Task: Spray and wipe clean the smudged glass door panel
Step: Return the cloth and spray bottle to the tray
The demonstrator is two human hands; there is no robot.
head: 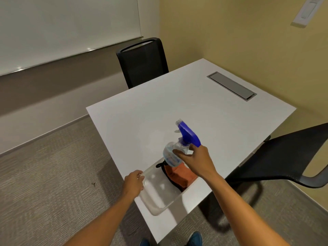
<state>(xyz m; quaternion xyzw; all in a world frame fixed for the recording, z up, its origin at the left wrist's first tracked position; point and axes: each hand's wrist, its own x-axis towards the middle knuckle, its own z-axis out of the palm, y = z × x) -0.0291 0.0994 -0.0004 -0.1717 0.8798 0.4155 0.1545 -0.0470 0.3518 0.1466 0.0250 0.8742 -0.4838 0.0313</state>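
My right hand (pixel 196 159) has its fingers curled round the neck of the spray bottle (pixel 173 153), just under the blue trigger head (pixel 189 134), and the bottle hangs tilted above the far end of the clear plastic bin (pixel 159 206) that sits at the near corner of the white table (pixel 195 107). My left hand (pixel 134 181) grips the bin's near left rim, fingers curled over the edge, steadying it. An orange cloth (pixel 179 174) lies folded inside the bin beside something black I can't make out. The bottle looks like thin clear plastic, and I can't tell how full it is; I judge it light, stiff enough not to crush, but smooth-sided and apt to slip. The neck below the trigger is the safest hold. The cloth should be soft and limp, best pinched at a fold. The glass door isn't in view.
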